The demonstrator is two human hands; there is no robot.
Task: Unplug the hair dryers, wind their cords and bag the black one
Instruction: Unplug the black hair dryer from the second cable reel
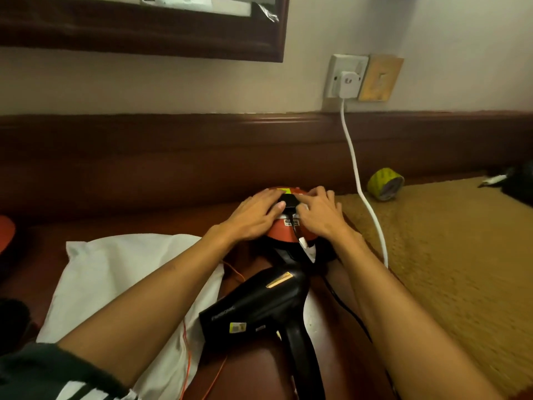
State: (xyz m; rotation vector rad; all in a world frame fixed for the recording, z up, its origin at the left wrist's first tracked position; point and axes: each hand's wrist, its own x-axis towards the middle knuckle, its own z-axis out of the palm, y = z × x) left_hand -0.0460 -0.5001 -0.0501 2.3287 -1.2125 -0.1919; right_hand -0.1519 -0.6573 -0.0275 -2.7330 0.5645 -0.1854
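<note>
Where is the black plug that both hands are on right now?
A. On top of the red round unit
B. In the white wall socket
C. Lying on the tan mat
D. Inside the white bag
A: the black plug sits on top of the red unit, with the left hand and right hand at its sides; the wall socket holds a white plug.

Both forearms are stretched forward and are brought together at the far end — bare from the elbow down, with a dark striped sleeve seen at the left elbow. The left hand (253, 216) is laid palm down, its fingers nearly straight and pointed to the right. The right hand (320, 216) is set opposite, palm down, its fingers bent slightly toward the left hand — the fingertips of the two are almost met.
</note>
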